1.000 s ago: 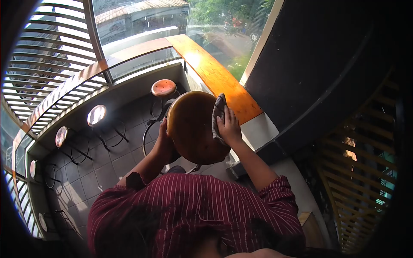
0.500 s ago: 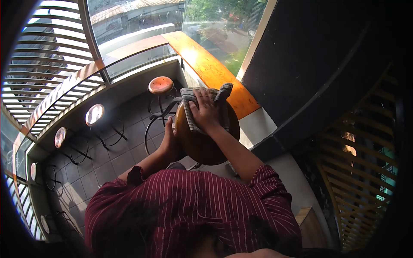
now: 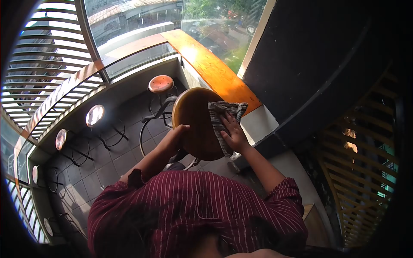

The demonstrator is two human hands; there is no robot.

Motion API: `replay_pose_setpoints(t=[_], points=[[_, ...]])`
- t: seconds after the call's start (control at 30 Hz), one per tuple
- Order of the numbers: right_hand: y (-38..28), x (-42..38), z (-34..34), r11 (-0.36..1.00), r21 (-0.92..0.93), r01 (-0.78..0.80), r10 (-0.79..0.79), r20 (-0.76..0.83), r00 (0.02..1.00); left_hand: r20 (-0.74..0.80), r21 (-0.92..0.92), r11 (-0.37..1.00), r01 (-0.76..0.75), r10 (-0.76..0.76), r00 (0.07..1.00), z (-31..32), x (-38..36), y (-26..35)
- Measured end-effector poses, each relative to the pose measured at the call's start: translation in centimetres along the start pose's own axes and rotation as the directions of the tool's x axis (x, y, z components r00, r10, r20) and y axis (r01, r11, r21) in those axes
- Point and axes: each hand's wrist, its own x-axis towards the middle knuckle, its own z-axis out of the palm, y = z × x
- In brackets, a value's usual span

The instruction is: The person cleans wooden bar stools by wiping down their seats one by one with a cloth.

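A round brown wooden stool seat [image 3: 195, 124] with dark curved metal legs stands in front of me. My left hand [image 3: 177, 136] grips its left rim, thumb on top, the other fingers hidden below the edge. A grey striped cloth [image 3: 217, 124] lies over the right part of the seat, one bunched end sticking out past the rim. My right hand [image 3: 234, 134] presses flat on this cloth, fingers stretched out.
Behind the stool runs an orange wooden counter [image 3: 215, 66] along the window. Several more stools, among them a red-topped stool [image 3: 161, 84], line the curved wall on the left. A dark wall [image 3: 309, 51] rises on the right, beside a slatted screen [image 3: 365, 172].
My right hand has slid the cloth from the far middle of the seat to its right side, nearer me. My left hand has shifted slightly right, its thumb now over the rim.
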Motion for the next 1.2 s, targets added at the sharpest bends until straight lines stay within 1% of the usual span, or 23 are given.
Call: replay_pose_setpoints(t=[0.03, 0.07, 0.1, 0.13, 0.2, 0.33, 0.4, 0.43, 0.47, 0.53, 0.57, 0.63, 0.67, 0.73, 0.8, 0.87, 0.9, 0.93, 1.0, 1.07, 1.1, 1.17, 1.2], points=[[1.0, 0.8, 0.5, 1.000, 0.000, -0.001, 0.001, 0.001, 1.000, 0.016, 0.046, 0.999, -0.008, 0.008, 1.000, -0.1, 0.2, -0.3], [2.1, 1.6, 0.9, 0.998, 0.020, -0.062, 0.063, -0.057, 0.996, 0.032, 0.090, 0.996, -0.017, 0.014, 0.999, 0.0, 0.2, -0.6], [3.0, 2.5, 1.1, 0.991, 0.044, -0.123, 0.128, -0.114, 0.985, 0.033, 0.088, 0.996, -0.014, 0.011, 0.999, 0.5, 0.2, -0.6], [3.5, 3.8, 1.4, 0.991, 0.043, -0.126, 0.130, -0.112, 0.985, 0.000, 0.092, 0.996, -0.001, 0.001, 1.000, 1.1, 0.1, -0.5], [3.8, 6.8, 2.4, 0.984, -0.091, -0.152, 0.129, -0.217, 0.968, -0.033, 0.098, 0.995, 0.014, -0.011, 0.999, 1.4, 0.0, -0.6], [1.0, 12.3, 1.6, 0.969, -0.039, -0.246, 0.239, -0.125, 0.963, -0.033, 0.115, 0.993, 0.029, -0.025, 0.999, 1.3, -0.2, -0.6], [-1.2, 13.7, 1.4, 0.983, -0.030, -0.179, 0.178, -0.044, 0.983, -0.042, 0.113, 0.993, 0.031, -0.027, 0.999, 1.4, -0.6, -0.5], [-2.3, 14.0, 1.7, 0.994, 0.008, -0.108, 0.108, -0.127, 0.986, -0.044, 0.101, 0.994, 0.040, -0.035, 0.998, 1.5, -0.9, -0.4], [-3.3, 14.2, 1.7, 0.994, 0.010, -0.108, 0.109, -0.126, 0.986, -0.046, 0.088, 0.995, 0.048, -0.044, 0.998, 1.5, -1.0, -0.4], [-5.2, 14.7, 1.7, 1.000, -0.007, 0.023, -0.023, 0.005, 1.000, -0.051, 0.091, 0.994, 0.055, -0.050, 0.997, 1.1, -1.0, -0.6], [-6.0, 14.9, 2.0, 1.000, -0.007, 0.026, -0.026, 0.007, 1.000, -0.054, 0.093, 0.994, 0.060, -0.056, 0.997, 0.9, -1.0, -0.7], [-7.5, 14.7, 2.3, 0.974, -0.023, 0.227, -0.226, 0.053, 0.973, -0.038, 0.083, 0.996, 0.027, -0.024, 0.999, 0.8, -1.2, -0.9], [-7.9, 14.5, 2.1, 0.972, -0.023, 0.232, -0.231, 0.055, 0.971, -0.021, 0.076, 0.997, -0.003, 0.004, 1.000, 0.7, -1.2, -0.9], [-8.9, 14.1, 1.9, 0.943, -0.007, 0.333, -0.331, 0.066, 0.941, -0.041, 0.044, 0.999, -0.016, 0.017, 0.999, 0.7, -1.0, -1.1], [-8.2, 13.8, 2.5, 0.931, 0.014, 0.364, -0.364, 0.023, 0.931, -0.062, 0.012, 1.000, -0.028, 0.028, 0.998, 0.4, -1.0, -1.3], [-6.5, 13.9, 3.2, 0.951, 0.057, 0.303, -0.297, -0.092, 0.950, -0.041, 0.014, 1.000, -0.003, 0.003, 0.999, 0.0, -0.8, -1.0], [-5.8, 13.7, 3.0, 0.977, 0.013, 0.215, -0.212, -0.128, 0.969, -0.042, 0.010, 1.000, -0.004, 0.004, 0.999, 0.1, -0.9, -0.7], [-4.6, 13.5, 2.9, 0.976, 0.012, 0.216, -0.213, -0.126, 0.969, -0.051, -0.005, 1.000, 0.025, -0.025, 0.998, 0.5, -1.1, -0.1], [-1.6, 12.8, 2.6, 0.996, 0.042, -0.078, 0.084, -0.186, 0.979, -0.056, -0.015, 0.998, 0.056, -0.057, 0.997, 1.2, -1.7, 0.6], [1.0, 11.1, 2.2, 0.943, 0.004, -0.332, 0.329, -0.139, 0.934, -0.129, 0.028, 0.997, 0.069, -0.064, 0.990, 1.8, -2.0, 0.8], [1.8, 9.8, 2.2, 0.941, 0.004, -0.338, 0.335, -0.141, 0.931, -0.126, 0.031, 0.997, 0.075, -0.070, 0.989, 1.8, -2.0, 0.7], [2.6, 6.5, 2.0, 0.929, 0.004, -0.369, 0.354, -0.289, 0.889, -0.086, 0.090, 0.992, 0.094, -0.086, 0.993, 1.9, -1.8, 0.4], [2.7, 5.1, 1.6, 0.928, -0.003, -0.374, 0.357, -0.291, 0.888, -0.078, 0.088, 0.992, 0.096, -0.089, 0.993, 2.1, -1.7, 0.3]])
